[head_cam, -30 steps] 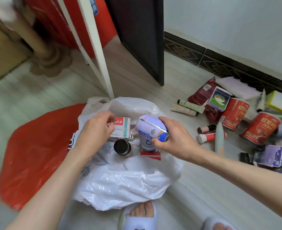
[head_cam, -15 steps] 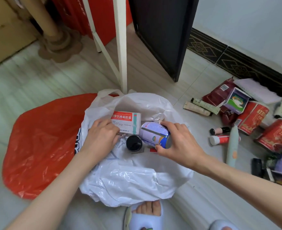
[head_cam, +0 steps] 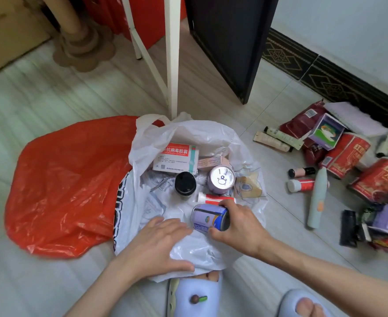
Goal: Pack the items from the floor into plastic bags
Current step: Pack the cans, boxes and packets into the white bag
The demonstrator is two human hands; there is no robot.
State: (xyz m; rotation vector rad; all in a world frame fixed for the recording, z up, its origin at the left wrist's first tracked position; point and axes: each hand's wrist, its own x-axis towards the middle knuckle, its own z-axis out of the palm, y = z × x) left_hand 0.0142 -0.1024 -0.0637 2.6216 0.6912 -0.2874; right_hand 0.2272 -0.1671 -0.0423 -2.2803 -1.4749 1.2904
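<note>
The right hand (head_cam: 238, 227) grips a purple can (head_cam: 210, 217) on its side just inside the near edge of the white plastic bag (head_cam: 197, 248); the left hand (head_cam: 156, 245) lies flat and open on that edge. In the bag already: a medicine box (head_cam: 176, 160), a black-lidded jar (head_cam: 185, 185), an upright can (head_cam: 221, 179). Many items, red tubs (head_cam: 346, 154) among them, remain on the floor (head_cam: 51, 92) right of the bag; the red bag (head_cam: 69, 184) looks unused.
</note>
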